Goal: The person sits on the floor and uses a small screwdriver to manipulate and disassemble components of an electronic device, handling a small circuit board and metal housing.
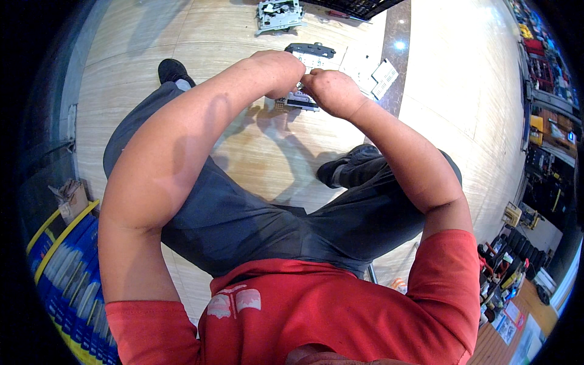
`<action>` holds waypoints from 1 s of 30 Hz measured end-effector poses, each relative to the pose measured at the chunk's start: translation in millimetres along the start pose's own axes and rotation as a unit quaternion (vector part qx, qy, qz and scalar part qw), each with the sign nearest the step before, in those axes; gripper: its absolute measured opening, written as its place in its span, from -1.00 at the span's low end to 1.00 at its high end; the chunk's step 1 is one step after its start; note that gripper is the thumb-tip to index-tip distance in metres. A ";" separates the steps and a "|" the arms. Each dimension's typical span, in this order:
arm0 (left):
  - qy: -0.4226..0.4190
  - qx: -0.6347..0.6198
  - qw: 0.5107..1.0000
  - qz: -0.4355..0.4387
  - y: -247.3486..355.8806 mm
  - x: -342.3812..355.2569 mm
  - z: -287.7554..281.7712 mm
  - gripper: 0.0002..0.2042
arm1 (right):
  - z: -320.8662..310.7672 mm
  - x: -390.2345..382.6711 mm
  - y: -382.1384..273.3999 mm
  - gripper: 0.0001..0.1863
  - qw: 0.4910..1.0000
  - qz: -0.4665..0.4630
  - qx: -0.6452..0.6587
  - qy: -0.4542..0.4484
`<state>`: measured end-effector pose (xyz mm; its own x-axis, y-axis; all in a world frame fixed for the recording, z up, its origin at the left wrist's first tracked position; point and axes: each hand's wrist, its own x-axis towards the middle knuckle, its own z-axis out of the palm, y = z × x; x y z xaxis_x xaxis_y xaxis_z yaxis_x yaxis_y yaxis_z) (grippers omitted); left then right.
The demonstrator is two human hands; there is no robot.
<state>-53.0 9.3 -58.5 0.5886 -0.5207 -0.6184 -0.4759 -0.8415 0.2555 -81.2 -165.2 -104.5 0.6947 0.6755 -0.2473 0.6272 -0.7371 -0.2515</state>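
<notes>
Over the floor in front of me, both hands meet at a flat, white and silvery device with a dark strip on its near side (301, 108). My left hand (281, 72) is curled in at its left; the fingers are mostly hidden behind the hand. Closed in a pinch, my right hand (333, 90) comes from the right, its fingertips close to the left hand's. A small shiny bit shows between them, too small to name. Just beyond lies a black curved panel (311, 50). What each hand grips is hidden.
A silvery mechanism with open metalwork (280, 15) lies farther off, near a black crate (359, 7). Right of my hands is a white plate with slots (384, 79). My shoes flank the work. Blue racks (73, 286) stand at left, tools and shelves (505, 267) at right.
</notes>
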 end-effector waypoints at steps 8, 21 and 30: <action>-0.006 0.005 1.000 -0.001 0.2 0.6 -0.1 -0.72 | 1.2 -0.6 0.5 -0.83 1.000 -0.018 0.008 0.007; -0.003 0.003 1.000 -0.003 1.2 -0.8 -1.4 -0.73 | 1.0 -2.7 -0.7 -0.81 0.999 -0.041 0.014 0.019; 0.001 0.007 1.000 0.005 -1.6 0.3 -0.4 -0.73 | -0.6 0.2 -1.5 -0.82 0.999 -0.013 0.037 0.026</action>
<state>-51.8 10.5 -58.8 0.5841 -0.5299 -0.6149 -0.4907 -0.8339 0.2525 -81.8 -163.9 -103.6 0.6972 0.6907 -0.1919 0.6188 -0.7150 -0.3252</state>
